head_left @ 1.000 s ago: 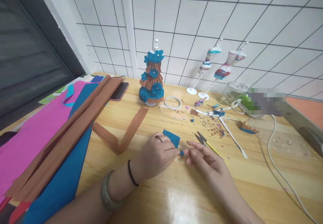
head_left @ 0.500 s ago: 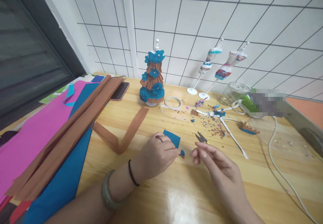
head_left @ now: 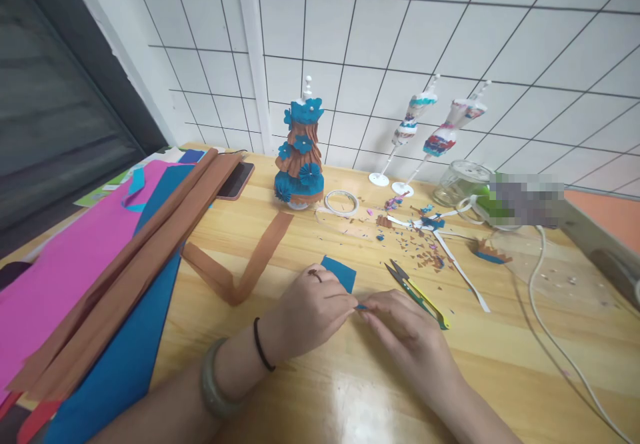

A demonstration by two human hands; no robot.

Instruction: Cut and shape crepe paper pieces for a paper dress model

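Between my two hands is a small piece of blue paper (head_left: pixel 361 307), mostly hidden by the fingertips. My left hand (head_left: pixel 316 307) pinches one end of it, and the fingers of my right hand (head_left: pixel 411 331) are closed on the other end. A flat blue paper square (head_left: pixel 339 273) lies on the table just behind my left hand. To the right of it, thread snips (head_left: pixel 420 297) with yellow and green handles rest beyond my right hand, blades pointing away to the left. A folded strip of brown crepe paper (head_left: pixel 260 257) lies farther left.
A small dress form (head_left: pixel 302 164) in brown and blue paper stands near the wall, with a tape roll (head_left: pixel 341 202) beside it. Paper scraps (head_left: pixel 430 254) and a white cable (head_left: pixel 537 284) lie to the right. Long brown paper sheets (head_left: pixel 150 244) and a phone (head_left: pixel 235 181) are at left.
My right hand has moved left and met the blue paper piece at my left fingertips, uncovering the thread snips' handles. My left hand has stayed in place.
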